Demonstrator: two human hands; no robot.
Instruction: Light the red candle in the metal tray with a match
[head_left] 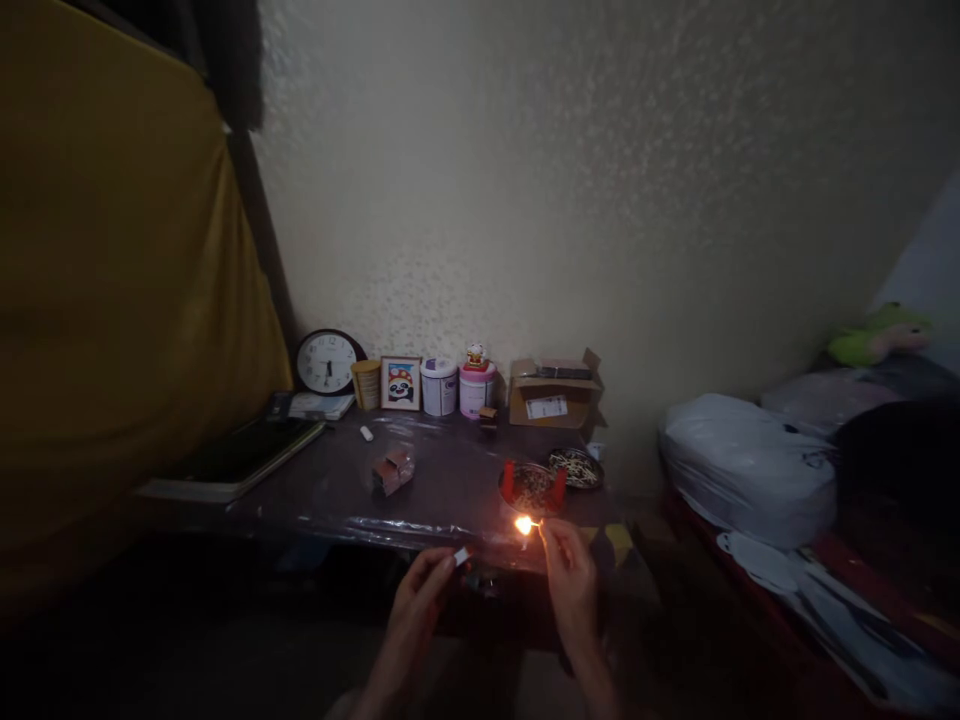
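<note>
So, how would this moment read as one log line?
left hand: holds small pale object; right hand: holds burning match; flame: between hands, nearer right; cardboard box: on table

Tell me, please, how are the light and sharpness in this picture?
Head view: dim overall, near black along the bottom; head view: the flame glares beside the right hand; head view: shiny streaks cross the table cover; head view: the green toy looks blurred.
</note>
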